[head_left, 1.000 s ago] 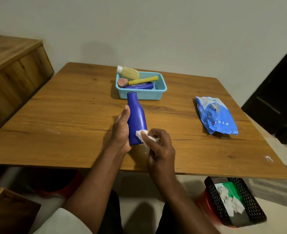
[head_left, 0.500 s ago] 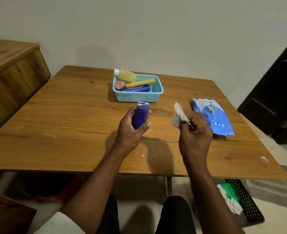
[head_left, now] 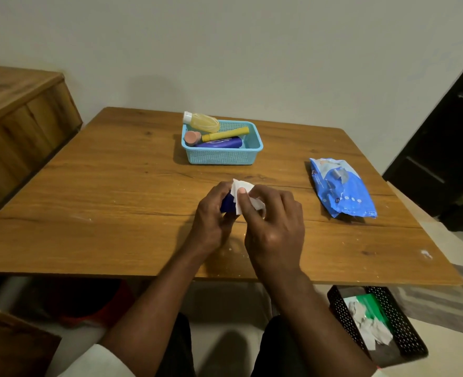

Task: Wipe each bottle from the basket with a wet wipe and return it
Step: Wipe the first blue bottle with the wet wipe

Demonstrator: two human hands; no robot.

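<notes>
At the centre of the frame, above the wooden tabletop (head_left: 94, 186), both hands meet around a blue bottle (head_left: 227, 203). The left hand (head_left: 211, 216) has its fingers curled round the bottle, which is mostly hidden; only a small patch of its blue body shows between the hands. The right hand (head_left: 272, 224) pinches a white wet wipe (head_left: 242, 195) between thumb and fingers and presses it against the top of the bottle, the thumb lying on the wipe.

Further back, in the upper centre of the frame, a light blue basket (head_left: 222, 156) sits on the tabletop. Inside it lie a second blue bottle (head_left: 223, 143), a yellow tube (head_left: 224, 134) and a bottle with a pink cap (head_left: 192, 137); a pale yellow bottle (head_left: 201, 121) with a white cap rests on the basket's far left rim, tilted.

To the right of the hands, well apart from the basket, a blue pack of wipes (head_left: 342, 187) lies flat on the tabletop. At the lower right of the frame, on the floor beside the tabletop's edge, a black perforated bin (head_left: 404, 322) holds crumpled white wipes and something green.
</notes>
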